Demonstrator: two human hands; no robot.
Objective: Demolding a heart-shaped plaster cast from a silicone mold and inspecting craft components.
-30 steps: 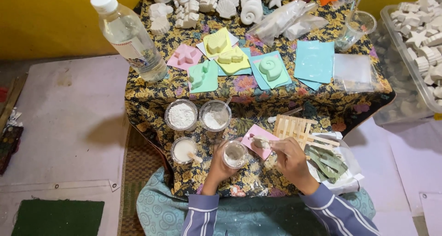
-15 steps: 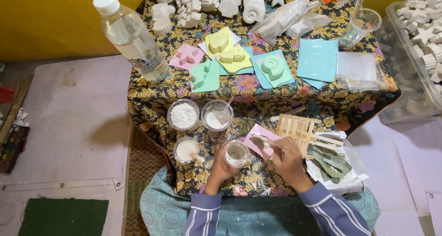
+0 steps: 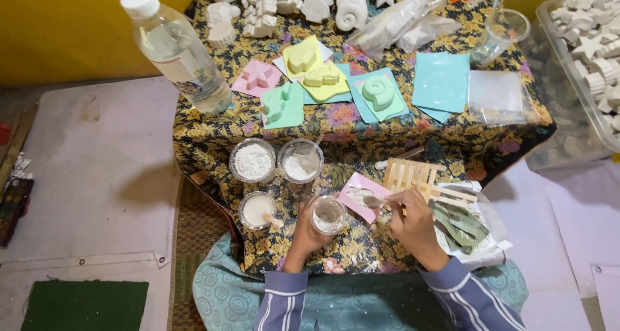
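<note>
My left hand point(image 3: 307, 231) grips a small clear cup point(image 3: 328, 215) with white paste in it, held just above the flowered cloth. My right hand point(image 3: 413, 224) holds a wooden stick point(image 3: 376, 202) whose tip carries white paste over a pink mould point(image 3: 361, 196) lying flat next to the cup. Three more cups stand to the left: one with white powder point(image 3: 252, 160), one nearly empty with a stick in it point(image 3: 300, 160), and one with white mix and a stick point(image 3: 257, 209).
A big water bottle point(image 3: 177, 50) stands at the back left. Coloured moulds point(image 3: 323, 82) lie mid-table, white plaster casts point(image 3: 303, 1) behind. A wooden slat rack point(image 3: 413, 175) and green pieces in plastic point(image 3: 462, 224) lie at right. A bin of casts point(image 3: 597, 40) sits far right.
My right hand has shifted the stick slightly over the pink mould. The left hand keeps the cup in nearly the same place. The view has tilted a little.
</note>
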